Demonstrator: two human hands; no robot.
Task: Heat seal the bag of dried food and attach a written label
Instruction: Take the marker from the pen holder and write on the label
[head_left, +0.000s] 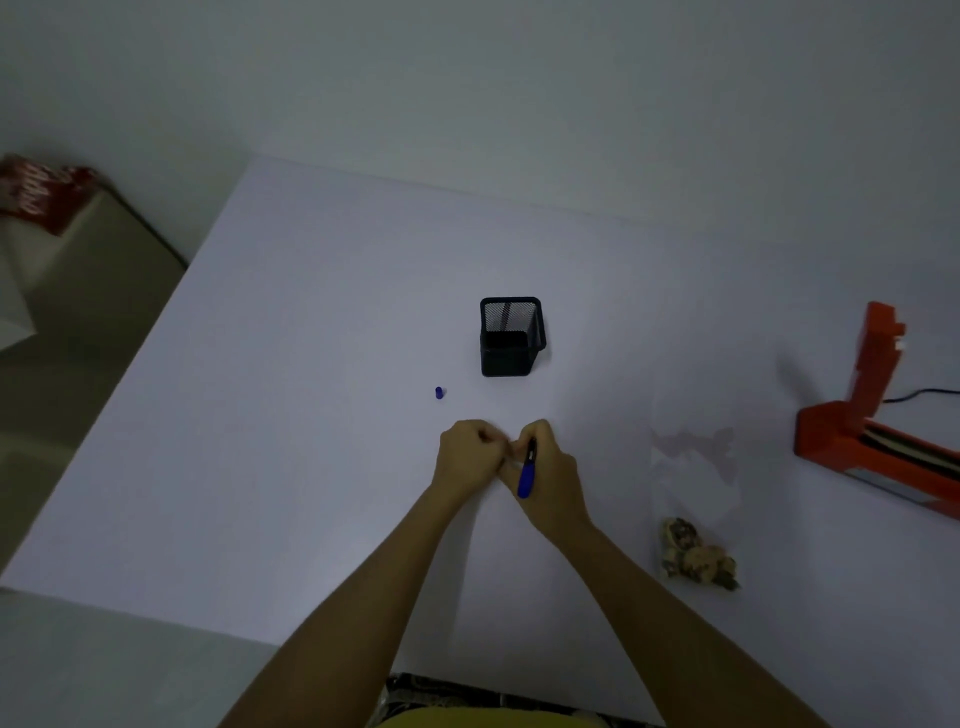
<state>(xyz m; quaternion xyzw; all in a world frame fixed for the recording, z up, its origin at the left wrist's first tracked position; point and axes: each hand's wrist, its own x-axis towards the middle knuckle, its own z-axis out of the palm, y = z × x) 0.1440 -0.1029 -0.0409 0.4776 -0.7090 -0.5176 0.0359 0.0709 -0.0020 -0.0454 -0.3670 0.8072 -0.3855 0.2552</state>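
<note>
Hands together mid-table, pen in the right
Right hand (545, 467) grips a blue pen (527, 470); left hand (467, 457) is curled, pinching something unclear; bag (696, 509) lies right.

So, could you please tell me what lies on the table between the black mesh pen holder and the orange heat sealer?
Nothing: the head view shows bare white table between pen holder and heat sealer.

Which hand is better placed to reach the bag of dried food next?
Right. The bag of dried food lies on that side, near the right hand, though it holds the blue pen; the left hand would cross over.
</note>
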